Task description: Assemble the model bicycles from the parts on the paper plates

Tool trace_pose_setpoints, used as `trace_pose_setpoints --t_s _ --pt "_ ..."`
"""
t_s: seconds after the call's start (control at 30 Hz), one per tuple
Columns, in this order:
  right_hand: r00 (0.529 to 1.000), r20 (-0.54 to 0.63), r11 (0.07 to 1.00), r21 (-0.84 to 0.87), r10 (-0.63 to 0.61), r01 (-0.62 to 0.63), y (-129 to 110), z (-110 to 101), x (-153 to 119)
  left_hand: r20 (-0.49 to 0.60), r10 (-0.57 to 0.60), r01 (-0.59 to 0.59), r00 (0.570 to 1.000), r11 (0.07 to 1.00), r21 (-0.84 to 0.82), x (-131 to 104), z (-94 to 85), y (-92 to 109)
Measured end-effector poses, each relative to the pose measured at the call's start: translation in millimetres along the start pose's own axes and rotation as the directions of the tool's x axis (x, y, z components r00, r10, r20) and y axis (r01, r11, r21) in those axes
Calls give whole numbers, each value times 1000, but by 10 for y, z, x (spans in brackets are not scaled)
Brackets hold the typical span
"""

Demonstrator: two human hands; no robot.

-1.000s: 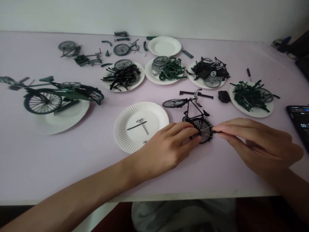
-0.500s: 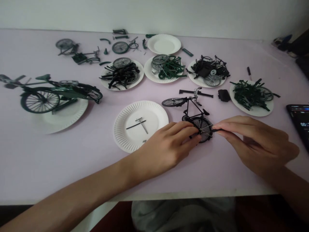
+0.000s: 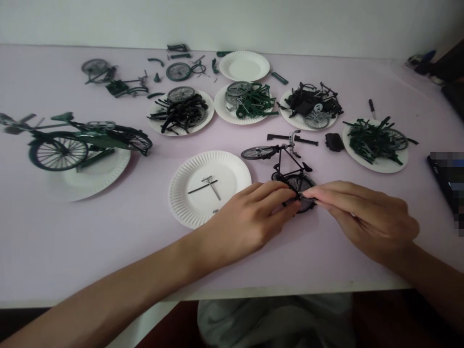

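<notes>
Your left hand (image 3: 259, 215) pinched the black bike (image 3: 295, 171) at its rear wheel. Your right hand (image 3: 366, 212) had its fingertips pressed together over that same wheel, pinching a slim piece (image 3: 316, 200) too hidden to identify. The bike lay on its side on the tabletop (image 3: 108, 263), just right of a plate (image 3: 232, 171) that bore a black rod (image 3: 197, 189) and a silver part (image 3: 214, 190). Near its handlebar were a black bar (image 3: 308, 141) and a black block (image 3: 334, 142); a green bike (image 3: 112, 137) sat well to the left.
</notes>
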State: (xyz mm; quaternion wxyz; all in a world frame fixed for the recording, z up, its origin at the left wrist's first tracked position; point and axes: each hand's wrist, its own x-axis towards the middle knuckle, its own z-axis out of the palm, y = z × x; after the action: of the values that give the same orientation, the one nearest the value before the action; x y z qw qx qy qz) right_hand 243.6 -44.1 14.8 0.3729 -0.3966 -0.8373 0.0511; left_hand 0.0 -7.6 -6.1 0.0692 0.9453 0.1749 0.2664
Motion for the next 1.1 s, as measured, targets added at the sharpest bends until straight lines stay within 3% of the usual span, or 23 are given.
trace_pose_setpoints --t_s 0.2,0.5,1.1 --pt "995 -38 992 -85 94 -97 -20 -82 7 16 4 -4 1000 1000 25 -8 -1 2" --pt "993 2 990 -82 115 -114 -5 -59 13 18 0 0 1000 1000 4 -16 18 -4" --pt "990 -39 985 -104 134 -137 -27 -71 2 21 -4 4 1000 1000 4 -7 2 -3"
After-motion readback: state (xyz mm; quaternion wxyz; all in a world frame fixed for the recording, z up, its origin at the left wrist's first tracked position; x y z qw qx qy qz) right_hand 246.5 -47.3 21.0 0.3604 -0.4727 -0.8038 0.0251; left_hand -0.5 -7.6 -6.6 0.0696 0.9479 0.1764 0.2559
